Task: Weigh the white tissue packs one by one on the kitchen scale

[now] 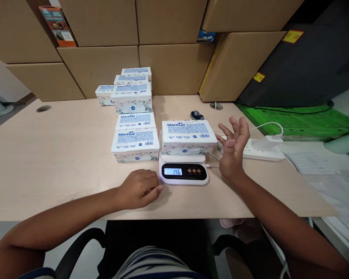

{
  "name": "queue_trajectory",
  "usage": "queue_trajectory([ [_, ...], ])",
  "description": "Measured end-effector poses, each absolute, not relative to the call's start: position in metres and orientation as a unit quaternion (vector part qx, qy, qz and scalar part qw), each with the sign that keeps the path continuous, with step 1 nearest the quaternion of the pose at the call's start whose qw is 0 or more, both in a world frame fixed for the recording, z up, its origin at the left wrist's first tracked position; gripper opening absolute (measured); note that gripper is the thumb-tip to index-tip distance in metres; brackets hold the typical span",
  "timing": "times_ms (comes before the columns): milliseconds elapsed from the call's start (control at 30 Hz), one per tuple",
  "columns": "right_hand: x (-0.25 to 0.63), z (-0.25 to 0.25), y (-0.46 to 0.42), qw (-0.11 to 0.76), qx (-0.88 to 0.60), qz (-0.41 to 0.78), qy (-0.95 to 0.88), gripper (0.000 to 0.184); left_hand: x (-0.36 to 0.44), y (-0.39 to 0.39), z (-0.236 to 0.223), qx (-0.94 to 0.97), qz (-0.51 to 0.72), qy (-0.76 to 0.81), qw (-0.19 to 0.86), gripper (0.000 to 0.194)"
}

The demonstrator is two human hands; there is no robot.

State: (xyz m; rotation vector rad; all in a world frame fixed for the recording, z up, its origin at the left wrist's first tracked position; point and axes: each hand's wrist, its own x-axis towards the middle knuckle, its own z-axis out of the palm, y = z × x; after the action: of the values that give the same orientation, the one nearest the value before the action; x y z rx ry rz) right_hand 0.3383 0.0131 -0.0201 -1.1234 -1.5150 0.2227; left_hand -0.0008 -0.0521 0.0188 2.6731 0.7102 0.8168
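Note:
A white tissue pack [189,132] with blue print lies on a white digital scale [184,180]. The scale's lit display shows what looks like 1.46. My right hand [234,149] is just right of this pack, fingers spread and holding nothing. Whether a fingertip touches the pack's edge I cannot tell. My left hand [140,188] rests on the table, curled into a loose fist beside the scale's lower left corner; nothing shows in it. Left of the scale, a row of similar tissue packs [135,144] runs toward the back, some of the farther ones stacked.
Cardboard boxes [171,69] form a wall along the table's back. A small dark object [196,115] lies behind the scale. At right are a white power strip [263,153] with a plugged-in adapter and cables, a green crate [296,120] and papers [308,162].

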Motion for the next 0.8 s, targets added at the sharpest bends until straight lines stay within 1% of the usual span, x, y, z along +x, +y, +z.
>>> queue_trajectory([
  [67, 0.337, -0.019, 0.013, 0.576, -0.490, 0.092, -0.648, 0.081, -0.002, -0.053, 0.019, 0.892, 0.325, 0.252, 0.191, 0.020],
  [100, 0.337, -0.019, 0.013, 0.573, -0.492, 0.089, -0.649, 0.081, -0.002, -0.053, 0.018, 0.875, 0.347, 0.255, 0.222, 0.017],
  [167, 0.337, -0.018, 0.013, 0.572, -0.491, 0.087, -0.651, 0.079, -0.004, -0.053, 0.014, 0.846, 0.376, 0.259, 0.276, 0.033],
  [233, 0.338, -0.018, 0.012, 0.569, -0.489, 0.089, -0.656, 0.078, -0.005, -0.051, 0.010, 0.830, 0.378, 0.259, 0.319, 0.052],
  [333, 0.339, -0.017, 0.012, 0.547, -0.499, 0.095, -0.666, 0.079, -0.006, -0.047, 0.005, 0.821, 0.360, 0.249, 0.366, 0.068],
  [500, 0.335, -0.019, 0.013, 0.559, -0.495, 0.125, -0.653, 0.082, -0.006, -0.043, 0.004, 0.814, 0.336, 0.242, 0.407, 0.071],
  [600, 0.335, -0.021, 0.013, 0.544, -0.500, 0.140, -0.659, 0.082, -0.007, -0.043, 0.003, 0.799, 0.333, 0.252, 0.433, 0.070],
  [667, 0.336, -0.021, 0.013, 0.540, -0.500, 0.148, -0.661, 0.082, -0.008, -0.043, 0.003, 0.790, 0.334, 0.257, 0.446, 0.073],
  [800, 0.334, -0.021, 0.013, 0.566, -0.483, 0.173, -0.645, 0.079, -0.007, -0.044, 0.002, 0.779, 0.344, 0.251, 0.461, 0.077],
])
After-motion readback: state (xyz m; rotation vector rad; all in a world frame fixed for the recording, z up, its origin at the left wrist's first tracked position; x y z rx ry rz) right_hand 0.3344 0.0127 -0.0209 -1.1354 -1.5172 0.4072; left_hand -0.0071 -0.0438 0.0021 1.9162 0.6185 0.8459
